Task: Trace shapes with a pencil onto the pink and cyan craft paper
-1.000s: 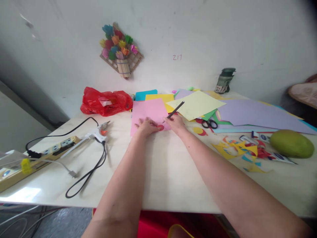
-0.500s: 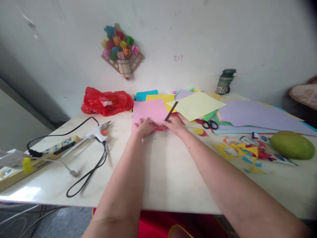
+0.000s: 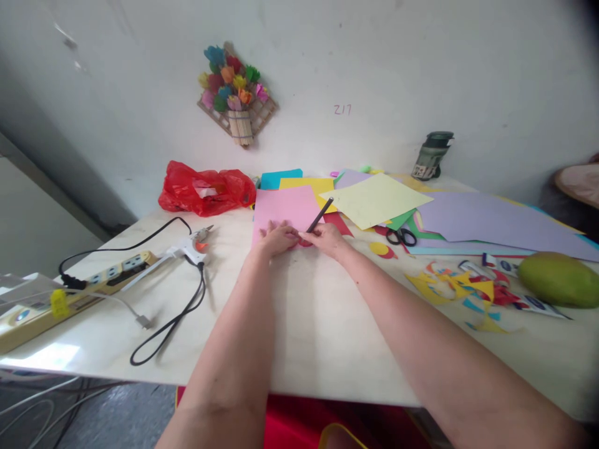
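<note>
A sheet of pink paper lies on the table under both hands. My left hand rests on it with the fingers spread, its fingertips at a small red paper circle near the sheet's front edge. Between its fingers my right hand grips a dark pencil, tilted with its top up to the right. The pencil's tip is down by the red circle's edge and hidden by the fingers. Black-handled scissors lie right of my right hand, near yellow and red paper circles.
On the left are a glue gun with its cord, a power strip and a red plastic bag. Coloured sheets spread across the back right. Paper scraps, glue tubes and a green fruit lie at the right.
The pencil has moved left and down along the red circle, toward my left hand, and leans differently. My left hand stays on the paper. The whole view has shifted slightly.
</note>
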Demonstrator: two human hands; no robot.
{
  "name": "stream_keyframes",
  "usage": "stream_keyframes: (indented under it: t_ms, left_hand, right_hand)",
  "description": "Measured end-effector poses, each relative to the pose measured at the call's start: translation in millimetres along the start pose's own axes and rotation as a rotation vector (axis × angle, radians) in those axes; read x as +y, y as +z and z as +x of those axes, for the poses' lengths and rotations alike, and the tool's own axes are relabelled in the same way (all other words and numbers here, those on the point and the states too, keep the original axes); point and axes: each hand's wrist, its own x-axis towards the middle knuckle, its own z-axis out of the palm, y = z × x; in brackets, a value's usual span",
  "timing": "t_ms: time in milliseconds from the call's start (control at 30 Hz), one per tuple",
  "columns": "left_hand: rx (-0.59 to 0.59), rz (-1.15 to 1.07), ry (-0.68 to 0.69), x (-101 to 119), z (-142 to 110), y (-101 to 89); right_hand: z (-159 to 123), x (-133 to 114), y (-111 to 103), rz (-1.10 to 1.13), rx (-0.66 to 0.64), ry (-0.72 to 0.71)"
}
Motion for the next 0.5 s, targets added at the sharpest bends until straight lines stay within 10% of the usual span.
stream_keyframes:
  t_ms: [500]
  left_hand:
    - [-0.098,0.011,0.021,-1.5,-0.2,-6.8]
  right_hand:
    - [0.3,1.2,1.9,-0.087,-0.010,0.014]
